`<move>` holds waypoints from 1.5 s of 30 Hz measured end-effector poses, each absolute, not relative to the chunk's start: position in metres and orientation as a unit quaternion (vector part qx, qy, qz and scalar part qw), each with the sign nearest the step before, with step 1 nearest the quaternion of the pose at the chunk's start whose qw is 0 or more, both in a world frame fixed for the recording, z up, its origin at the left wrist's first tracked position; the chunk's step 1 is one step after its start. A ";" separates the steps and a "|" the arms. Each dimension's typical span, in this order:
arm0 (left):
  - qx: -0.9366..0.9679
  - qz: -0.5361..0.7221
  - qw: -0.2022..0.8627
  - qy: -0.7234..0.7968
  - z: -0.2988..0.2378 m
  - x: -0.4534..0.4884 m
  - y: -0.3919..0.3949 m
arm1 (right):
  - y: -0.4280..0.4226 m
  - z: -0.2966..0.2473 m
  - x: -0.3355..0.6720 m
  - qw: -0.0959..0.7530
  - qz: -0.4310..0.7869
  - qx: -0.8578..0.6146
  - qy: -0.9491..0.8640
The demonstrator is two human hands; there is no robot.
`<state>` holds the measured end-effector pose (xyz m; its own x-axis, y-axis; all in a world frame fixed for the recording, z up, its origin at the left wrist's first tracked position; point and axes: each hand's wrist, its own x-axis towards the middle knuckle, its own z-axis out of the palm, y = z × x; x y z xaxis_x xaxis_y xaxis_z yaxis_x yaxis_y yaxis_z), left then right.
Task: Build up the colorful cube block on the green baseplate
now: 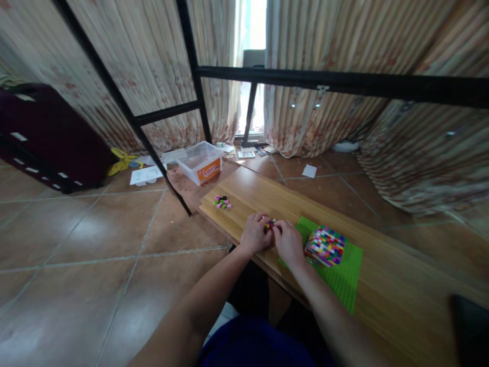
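Note:
My left hand [255, 235] and my right hand [289, 242] meet over the wooden bench, fingers closed. Between their fingertips are small multicoloured toy bricks [270, 224], partly hidden by the fingers; how they are joined is too small to tell. Just right of my right hand, a block built of many coloured bricks [327, 245] stands on a green studded baseplate [349, 285]. My right forearm passes over the baseplate's near left part. Farther left, a small pile of loose pink, green and black bricks [222, 202] lies on the bench.
The wooden bench [397, 285] runs diagonally, with a dark flat object [469, 326] at its right end. Beyond it stand a clear plastic box [200, 160], a black metal frame [324, 81] and curtains [324, 41]. A dark suitcase [49, 137] is on the tiled floor at left.

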<state>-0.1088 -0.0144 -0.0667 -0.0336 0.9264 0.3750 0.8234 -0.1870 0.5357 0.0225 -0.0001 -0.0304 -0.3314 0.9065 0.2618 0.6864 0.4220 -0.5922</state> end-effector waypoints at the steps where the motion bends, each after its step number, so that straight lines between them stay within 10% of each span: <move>1: 0.689 0.340 0.074 0.635 -0.066 -0.110 -0.014 | -0.010 -0.026 0.027 0.299 0.199 -0.497 -0.790; 19: 0.701 0.333 0.049 0.629 -0.067 -0.117 -0.008 | -0.040 -0.008 0.171 0.604 0.311 -0.609 -0.409; 45: 0.704 0.318 0.056 0.633 -0.062 -0.115 -0.011 | -0.014 -0.017 0.165 0.541 0.201 -0.594 -0.559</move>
<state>-0.1146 -0.0109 -0.0624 -0.0030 0.9261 0.3774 0.8554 -0.1931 0.4806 0.1654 -0.0142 -0.0169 0.2930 0.8830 0.3666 0.4471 0.2124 -0.8689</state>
